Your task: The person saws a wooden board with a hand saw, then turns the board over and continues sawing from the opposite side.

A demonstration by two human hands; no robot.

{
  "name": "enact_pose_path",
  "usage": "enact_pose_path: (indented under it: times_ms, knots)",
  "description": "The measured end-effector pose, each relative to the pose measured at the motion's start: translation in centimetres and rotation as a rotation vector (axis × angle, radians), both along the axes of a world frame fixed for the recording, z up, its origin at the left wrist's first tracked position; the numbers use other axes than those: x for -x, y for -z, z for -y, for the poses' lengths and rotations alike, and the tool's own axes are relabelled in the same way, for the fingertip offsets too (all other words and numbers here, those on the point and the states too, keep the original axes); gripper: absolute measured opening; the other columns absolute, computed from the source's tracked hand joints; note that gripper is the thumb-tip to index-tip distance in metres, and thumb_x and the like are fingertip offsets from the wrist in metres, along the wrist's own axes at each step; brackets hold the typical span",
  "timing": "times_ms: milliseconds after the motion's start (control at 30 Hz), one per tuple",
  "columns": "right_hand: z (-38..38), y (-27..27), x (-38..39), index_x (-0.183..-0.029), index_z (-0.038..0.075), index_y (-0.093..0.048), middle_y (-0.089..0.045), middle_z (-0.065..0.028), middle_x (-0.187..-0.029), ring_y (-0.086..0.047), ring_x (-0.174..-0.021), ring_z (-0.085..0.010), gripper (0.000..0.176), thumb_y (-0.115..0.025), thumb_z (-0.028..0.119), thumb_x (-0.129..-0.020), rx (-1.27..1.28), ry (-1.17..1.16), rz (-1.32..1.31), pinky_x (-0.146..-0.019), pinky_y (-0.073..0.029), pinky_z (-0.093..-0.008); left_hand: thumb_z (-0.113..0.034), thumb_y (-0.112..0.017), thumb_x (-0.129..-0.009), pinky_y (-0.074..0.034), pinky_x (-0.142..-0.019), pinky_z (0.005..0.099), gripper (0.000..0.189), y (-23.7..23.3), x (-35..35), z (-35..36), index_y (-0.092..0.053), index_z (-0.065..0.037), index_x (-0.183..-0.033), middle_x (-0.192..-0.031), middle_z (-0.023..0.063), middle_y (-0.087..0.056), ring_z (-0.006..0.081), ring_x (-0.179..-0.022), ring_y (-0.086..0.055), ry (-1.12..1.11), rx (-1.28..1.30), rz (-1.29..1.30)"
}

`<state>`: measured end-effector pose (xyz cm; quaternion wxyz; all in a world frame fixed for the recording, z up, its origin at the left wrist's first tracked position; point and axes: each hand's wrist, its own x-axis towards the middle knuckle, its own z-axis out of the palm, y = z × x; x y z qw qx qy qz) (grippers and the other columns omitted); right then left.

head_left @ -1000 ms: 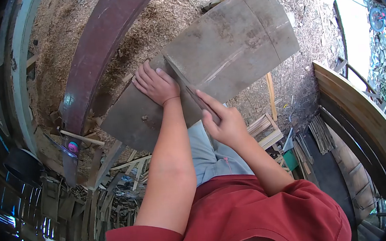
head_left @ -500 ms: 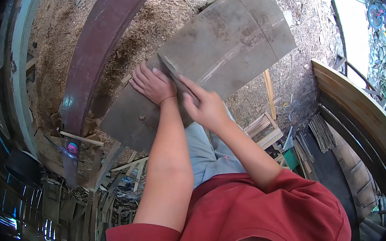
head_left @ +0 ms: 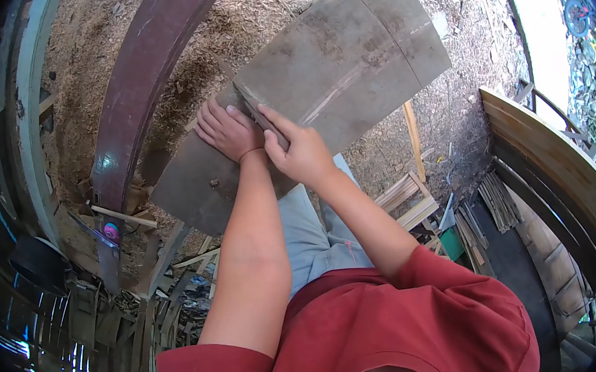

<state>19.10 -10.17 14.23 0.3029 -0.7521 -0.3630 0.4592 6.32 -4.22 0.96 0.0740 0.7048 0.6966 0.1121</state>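
Note:
A wide, grey-brown wooden board (head_left: 343,58) lies slantwise in front of me, with a dark line across its far end. My left hand (head_left: 230,130) rests flat on the board near its left edge, fingers stretched out. Just right of it, my right hand (head_left: 298,150) is closed around what looks like a handsaw (head_left: 248,98), seen nearly edge-on. The saw's thin dark blade crosses the board next to my left thumb, and its tip shows past the far edge. My fingers hide most of its handle.
A curved maroon wooden piece (head_left: 149,78) rises left of the board. Wood shavings (head_left: 223,27) cover the ground. Curved planks (head_left: 557,159) stand at right, near a small wooden frame (head_left: 408,200) and stacked strips (head_left: 499,201). A dark round container (head_left: 36,263) is at left.
My right hand has moved slightly forward and left along the cut with the saw. My left hand stays on the board. The whole view has shifted a little.

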Motion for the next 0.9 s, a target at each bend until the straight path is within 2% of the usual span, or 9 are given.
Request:
enact_pose_path:
  times_ms: [133,200,333,400,567,633,733,800,900]
  knots:
    - [5.2,-4.7,-1.3,-0.158,0.023,-0.065,-0.079,-0.0258,-0.095,-0.077,-0.076,-0.0456,0.06,-0.072,0.021,-0.099,0.047,0.002,-0.029,-0.07,-0.063,-0.0519,-0.033,-0.043,-0.112,-0.028,-0.131,0.0618,0.049,-0.5,-0.2,0.3,-0.059,-0.006,-0.149,-0.151,0.0168,-0.061,0.0385,-0.148,-0.052,0.005,-0.041,-0.01]
    - [7.8,-6.4,-1.6,-0.158,0.024,-0.066,-0.079,-0.026,-0.096,-0.076,-0.077,-0.0478,0.059,-0.072,0.022,-0.099,-0.098,0.022,-0.004,-0.071,-0.063,-0.0542,-0.033,-0.044,-0.111,-0.028,-0.131,0.0619,0.049,-0.6,-0.1,0.4,-0.059,-0.006,-0.149,-0.15,0.017,-0.061,0.0385,-0.148,-0.052,0.013,-0.035,-0.011]
    - [4.1,-3.6,-0.5,-0.16,0.02,-0.064,-0.079,-0.0268,-0.099,-0.078,-0.083,-0.0471,0.059,-0.07,0.014,-0.101,-0.037,-0.012,0.02,-0.074,-0.063,-0.0491,-0.034,-0.044,-0.111,-0.028,-0.132,0.0621,0.05,-0.5,-0.2,0.1,-0.059,-0.006,-0.15,-0.15,0.0169,-0.061,0.0382,-0.149,-0.052,0.004,-0.006,-0.008]
    - [0.5,1.1,0.9,-0.158,0.024,-0.066,-0.078,-0.0268,-0.09,-0.077,-0.075,-0.0467,0.06,-0.073,0.023,-0.099,-0.067,0.046,0.046,-0.07,-0.063,-0.0535,-0.034,-0.043,-0.111,-0.027,-0.132,0.0619,0.05,0.5,0.5,0.5,-0.059,-0.006,-0.15,-0.151,0.0168,-0.061,0.0381,-0.149,-0.052,0.005,-0.004,-0.008]
    - [6.7,-5.0,-0.9,-0.159,0.024,-0.065,-0.077,-0.0264,-0.086,-0.076,-0.075,-0.0471,0.059,-0.072,0.023,-0.1,0.018,0.023,0.017,-0.071,-0.063,-0.0531,-0.034,-0.043,-0.112,-0.028,-0.132,0.0612,0.049,-0.7,-0.3,0.1,-0.059,-0.008,-0.151,-0.151,0.0163,-0.061,0.0375,-0.149,-0.052,0.006,-0.029,-0.003]
    - [8.8,-7.5,-1.6,-0.158,0.021,-0.066,-0.081,-0.0243,-0.107,-0.079,-0.082,-0.0428,0.057,-0.071,0.014,-0.101,-0.08,0.037,-0.014,-0.074,-0.063,-0.045,-0.033,-0.042,-0.112,-0.028,-0.132,0.061,0.049,-0.8,-0.4,0.2,-0.059,-0.008,-0.151,-0.151,0.0166,-0.061,0.0375,-0.149,-0.052,0.007,-0.038,-0.001]
    - [5.1,-4.9,-1.0,-0.158,0.024,-0.066,-0.078,-0.0275,-0.092,-0.077,-0.081,-0.0476,0.057,-0.071,0.022,-0.101,-0.061,0.038,0.016,-0.073,-0.063,-0.0527,-0.033,-0.042,-0.112,-0.027,-0.132,0.0612,0.05,-0.6,-0.3,0.1,-0.059,-0.007,-0.151,-0.152,0.0169,-0.061,0.0376,-0.149,-0.052,0.007,-0.018,0.005]
    - [0.7,-0.7,0.2,-0.157,0.022,-0.066,-0.08,-0.0277,-0.101,-0.077,-0.084,-0.0486,0.055,-0.071,0.023,-0.102,0.073,0.015,-0.002,-0.075,-0.063,-0.054,-0.033,-0.042,-0.112,-0.027,-0.132,0.0612,0.05,0.6,0.8,0.4,-0.059,-0.007,-0.151,-0.152,0.0171,-0.061,0.0379,-0.149,-0.052,0.011,-0.003,-0.004]
    - [0.8,-1.0,0.1,-0.157,0.022,-0.066,-0.08,-0.0274,-0.107,-0.077,-0.084,-0.0492,0.055,-0.07,0.024,-0.103,0.083,0.034,-0.041,-0.077,-0.063,-0.0553,-0.033,-0.042,-0.112,-0.027,-0.132,0.0613,0.05,0.0,0.3,0.2,-0.059,-0.006,-0.151,-0.152,0.0172,-0.061,0.0385,-0.149,-0.052,0.014,-0.022,-0.006]
